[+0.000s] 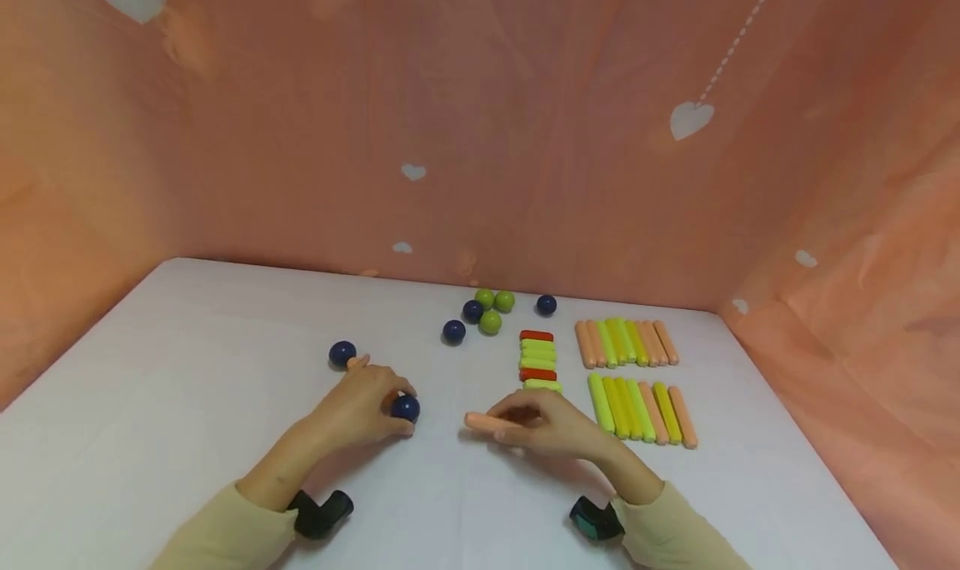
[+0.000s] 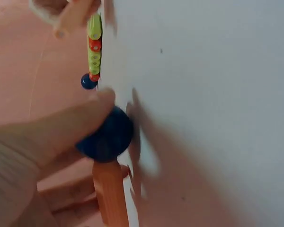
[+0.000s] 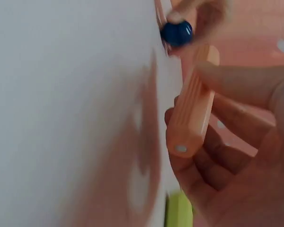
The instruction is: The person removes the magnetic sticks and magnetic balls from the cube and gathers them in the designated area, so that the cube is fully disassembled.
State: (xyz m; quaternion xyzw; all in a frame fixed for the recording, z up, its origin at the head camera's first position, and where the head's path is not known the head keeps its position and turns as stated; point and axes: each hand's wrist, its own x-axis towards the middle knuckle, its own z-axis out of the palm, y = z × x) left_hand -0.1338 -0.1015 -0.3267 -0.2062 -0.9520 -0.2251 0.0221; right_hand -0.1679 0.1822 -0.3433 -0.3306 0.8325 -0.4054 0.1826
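Note:
My left hand [image 1: 360,403] pinches a dark blue ball [image 1: 406,409] between thumb and fingers, low over the white table. In the left wrist view, a peach stick [image 2: 110,191] meets that ball, with fingers beside it. Beyond the hand, another dark blue ball [image 1: 342,354] sits against a bit of peach stick; the hand hides the length between. My right hand [image 1: 551,424] grips a separate ridged peach stick [image 3: 191,111] between thumb and fingers. A pale dot shows on its near end, and its other end points toward the left hand's ball, apart from it.
Green balls [image 1: 491,322] and dark blue balls [image 1: 453,332] lie at the back middle. Short red and lime sticks [image 1: 537,355] form a column. Longer peach, yellow and lime sticks lie in a back row [image 1: 630,341] and a front row [image 1: 636,407]. A peach cloth [image 1: 480,137] hangs behind.

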